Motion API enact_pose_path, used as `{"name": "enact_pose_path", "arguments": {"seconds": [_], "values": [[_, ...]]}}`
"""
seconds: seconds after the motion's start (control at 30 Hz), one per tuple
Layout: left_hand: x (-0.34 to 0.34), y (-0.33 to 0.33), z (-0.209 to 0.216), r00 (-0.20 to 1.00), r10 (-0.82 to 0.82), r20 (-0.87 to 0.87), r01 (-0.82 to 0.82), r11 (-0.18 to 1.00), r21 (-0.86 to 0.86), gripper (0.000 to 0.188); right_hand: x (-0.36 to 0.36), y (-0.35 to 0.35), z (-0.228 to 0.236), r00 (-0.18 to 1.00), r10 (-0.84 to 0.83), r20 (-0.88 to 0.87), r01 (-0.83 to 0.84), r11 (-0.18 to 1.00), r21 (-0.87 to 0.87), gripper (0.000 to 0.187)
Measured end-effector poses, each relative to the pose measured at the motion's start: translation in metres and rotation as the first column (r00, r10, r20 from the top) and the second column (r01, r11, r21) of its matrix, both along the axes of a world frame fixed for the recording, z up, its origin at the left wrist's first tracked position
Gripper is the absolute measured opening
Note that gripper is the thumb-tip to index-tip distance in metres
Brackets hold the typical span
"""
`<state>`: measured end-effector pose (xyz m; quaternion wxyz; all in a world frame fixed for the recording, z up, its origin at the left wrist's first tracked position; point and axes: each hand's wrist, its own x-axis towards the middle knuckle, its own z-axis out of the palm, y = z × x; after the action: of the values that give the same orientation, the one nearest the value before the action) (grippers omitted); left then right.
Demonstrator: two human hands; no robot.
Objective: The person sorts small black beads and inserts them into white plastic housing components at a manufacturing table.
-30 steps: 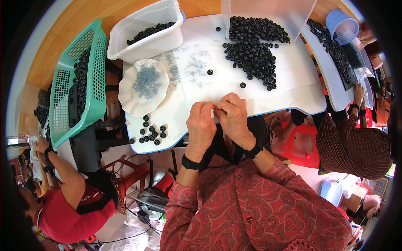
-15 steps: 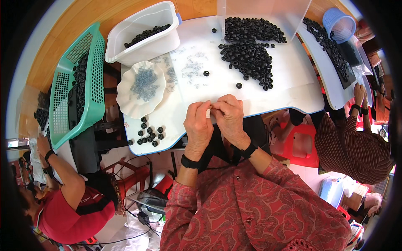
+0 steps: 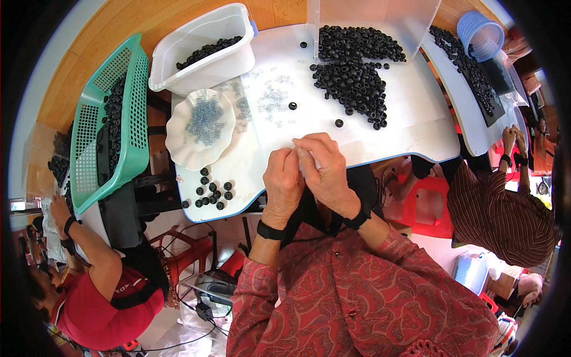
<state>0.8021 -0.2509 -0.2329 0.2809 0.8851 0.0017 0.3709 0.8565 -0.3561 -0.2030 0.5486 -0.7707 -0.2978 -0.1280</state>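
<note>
Both hands are close together over the table's near edge. My left hand (image 3: 283, 181) is closed, its fingertips pinched against the right hand. My right hand (image 3: 326, 169) is closed too, thumb and forefinger pressed together just above the left. Whatever lies between the fingers is hidden or too small to name. Beyond them on the white table (image 3: 410, 134) are two single black ring-shaped parts, one nearer (image 3: 339, 123) and one farther left (image 3: 292, 106). A pile of such black parts (image 3: 354, 89) spreads at the back. Small clear pieces (image 3: 276, 95) lie scattered left of it.
To the left, a scalloped white plate (image 3: 178, 143) holds small clear pieces. Several black parts (image 3: 213, 191) sit on the table's left corner. A white bin (image 3: 244, 62) and a green basket (image 3: 122, 172) contain more. Co-workers sit left (image 3: 113, 297) and right (image 3: 505, 208).
My right hand has turned and shifted slightly left, its fingers now over the left fingertips. The left hand has barely moved. The table's contents look the same.
</note>
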Motion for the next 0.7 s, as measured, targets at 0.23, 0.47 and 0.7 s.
{"name": "enact_pose_path", "arguments": {"seconds": [0.23,0.47,0.7], "values": [[0.001,-0.002,-0.012,0.999,-0.028,-0.018,0.026,0.994,-0.106,0.032,0.009,0.021,0.009,0.967,0.253,0.039,-0.251,0.967,-0.033,0.023],[-0.008,0.001,-0.015,0.994,-0.105,-0.025,0.102,0.99,-0.094,0.033,0.015,0.017,0.009,0.895,0.438,-0.088,-0.445,0.889,-0.104,0.027],[-0.005,0.001,-0.013,0.99,-0.139,-0.004,0.139,0.99,0.0,0.032,0.015,0.016,0.0,0.913,0.404,-0.053,-0.406,0.913,-0.04,0.024]]}}
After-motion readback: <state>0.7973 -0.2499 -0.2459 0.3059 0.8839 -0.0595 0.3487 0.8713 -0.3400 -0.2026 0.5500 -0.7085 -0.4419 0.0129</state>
